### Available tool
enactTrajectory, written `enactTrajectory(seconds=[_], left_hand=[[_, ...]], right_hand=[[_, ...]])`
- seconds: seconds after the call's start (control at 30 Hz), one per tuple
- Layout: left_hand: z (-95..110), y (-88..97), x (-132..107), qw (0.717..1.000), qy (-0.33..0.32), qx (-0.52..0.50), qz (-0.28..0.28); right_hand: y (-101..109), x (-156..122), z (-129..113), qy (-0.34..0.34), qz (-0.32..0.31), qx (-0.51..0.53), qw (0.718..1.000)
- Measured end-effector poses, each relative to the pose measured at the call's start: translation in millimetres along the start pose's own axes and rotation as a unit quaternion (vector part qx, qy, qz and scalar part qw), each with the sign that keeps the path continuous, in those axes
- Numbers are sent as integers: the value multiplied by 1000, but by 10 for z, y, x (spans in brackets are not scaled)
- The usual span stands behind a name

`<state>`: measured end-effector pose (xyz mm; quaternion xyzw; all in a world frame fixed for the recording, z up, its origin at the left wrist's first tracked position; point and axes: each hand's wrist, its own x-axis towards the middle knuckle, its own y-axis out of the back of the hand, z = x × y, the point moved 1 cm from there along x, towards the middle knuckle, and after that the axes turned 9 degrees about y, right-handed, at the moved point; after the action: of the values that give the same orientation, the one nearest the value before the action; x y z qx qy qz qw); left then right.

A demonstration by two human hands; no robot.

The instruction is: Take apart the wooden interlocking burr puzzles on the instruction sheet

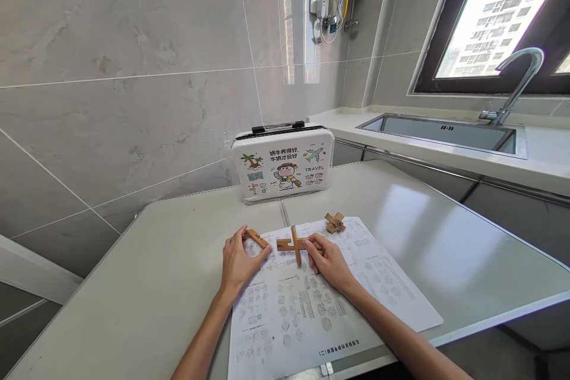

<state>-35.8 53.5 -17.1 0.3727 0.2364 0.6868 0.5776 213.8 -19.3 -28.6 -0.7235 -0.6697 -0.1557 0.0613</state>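
My left hand [240, 260] is closed on a small wooden puzzle piece [257, 238], gripping it by its ends between thumb and fingers. Close beside it, my right hand [325, 256] pinches the right end of two wooden puzzle pieces fitted in a cross [295, 244]. A dark mark like a number shows on the cross's left arm. The two held parts are apart from each other. Both hands are above a large printed sheet [307, 332] with small diagrams. Past my right hand, an assembled wooden burr puzzle [335, 222] rests near the sheet's far edge.
A white cartoon-printed case [285, 166] stands upright at the back of the pale table [169, 285], against the tiled wall [133, 130]. To the right is a counter with a sink [440, 130] and a curved faucet [516, 86] beneath a window.
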Motion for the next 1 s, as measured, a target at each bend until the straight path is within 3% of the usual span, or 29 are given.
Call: enactTrajectory(seconds=[0.37, 0.8, 1.0], left_hand=[[-22, -34, -18, 994, -87, 59, -44], [-61, -37, 1, 993, -103, 35, -41], [35, 48, -35, 995, -98, -16, -26]], right_hand=[[7, -3, 12, -24, 14, 28, 999], [11, -2, 46, -26, 14, 33, 999], [15, 3, 19, -28, 15, 50, 998]])
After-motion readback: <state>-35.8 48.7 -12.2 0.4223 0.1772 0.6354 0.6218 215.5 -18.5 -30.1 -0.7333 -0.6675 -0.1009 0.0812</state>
